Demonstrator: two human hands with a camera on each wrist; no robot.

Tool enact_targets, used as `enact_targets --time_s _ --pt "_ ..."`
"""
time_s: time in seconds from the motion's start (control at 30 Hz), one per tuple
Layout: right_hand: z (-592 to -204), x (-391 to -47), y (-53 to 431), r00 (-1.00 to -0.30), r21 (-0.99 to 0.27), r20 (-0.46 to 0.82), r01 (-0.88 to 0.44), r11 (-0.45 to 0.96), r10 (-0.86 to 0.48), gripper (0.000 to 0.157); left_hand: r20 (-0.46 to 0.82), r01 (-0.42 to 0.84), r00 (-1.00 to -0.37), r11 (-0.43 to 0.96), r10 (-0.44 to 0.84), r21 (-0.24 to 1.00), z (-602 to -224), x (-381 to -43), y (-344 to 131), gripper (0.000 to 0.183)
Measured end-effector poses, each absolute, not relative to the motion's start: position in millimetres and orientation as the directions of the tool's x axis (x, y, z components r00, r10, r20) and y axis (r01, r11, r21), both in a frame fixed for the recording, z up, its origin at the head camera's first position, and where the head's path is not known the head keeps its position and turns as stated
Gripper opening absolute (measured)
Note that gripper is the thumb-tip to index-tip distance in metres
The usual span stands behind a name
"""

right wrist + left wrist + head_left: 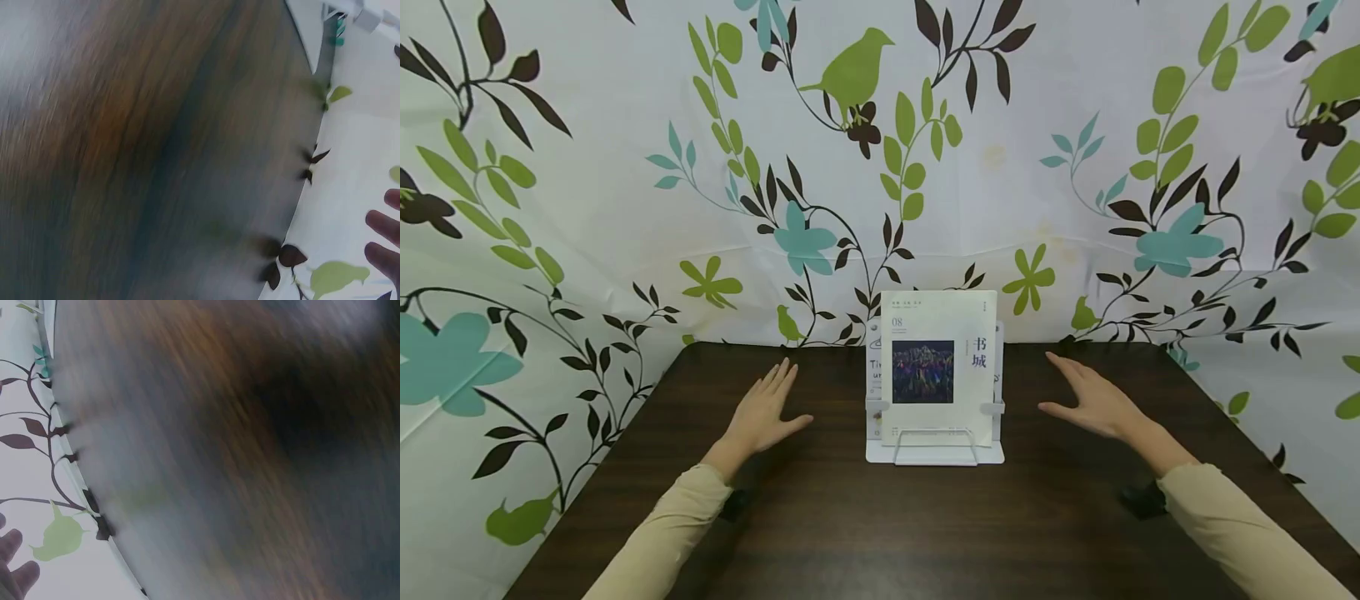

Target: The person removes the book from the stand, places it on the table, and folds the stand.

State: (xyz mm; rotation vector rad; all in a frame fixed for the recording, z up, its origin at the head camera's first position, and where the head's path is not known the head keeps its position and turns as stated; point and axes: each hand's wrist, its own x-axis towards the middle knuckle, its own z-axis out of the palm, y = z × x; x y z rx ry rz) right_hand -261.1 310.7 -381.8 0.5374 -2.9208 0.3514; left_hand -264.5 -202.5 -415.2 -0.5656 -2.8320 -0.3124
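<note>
A white magazine (938, 425) with a dark picture on its front leans upright on a white book stand (936, 454) near the back of the table. Behind the magazine, another printed sheet or cover (873, 375) shows along its left edge. To the left of the stand, my left hand (763, 412) is held out with fingers straight and thumb spread, holding nothing. My right hand (1097, 400) mirrors it on the other side, fingers extended and apart from the stand. Fingertips (25, 575) of the left hand show at the corner of the left wrist view.
The dark wood table (880, 533) spreads under both arms. A white cloth (992, 200) printed with leaves, flowers and birds hangs right behind its back edge and along the sides. A small dark object (1144, 498) is under the right wrist.
</note>
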Motion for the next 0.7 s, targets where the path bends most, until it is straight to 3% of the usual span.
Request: enact_targets --time_s 0.37,0.7 --pt "-376.3 -259.6 284.7 -0.916 -0.450 0.245 -0.397 0.800 -0.317 0.084 0.451 0.482 -0.839 0.799 0.303 0.360 -405.9 -257.7 -168.6 0.074" --pt "-368.6 -262.2 258.3 -0.900 -0.597 0.313 -0.435 0.674 -0.303 0.072 0.524 0.536 -0.826 0.580 0.209 0.614 -398.9 -257.6 -127.1 0.066"
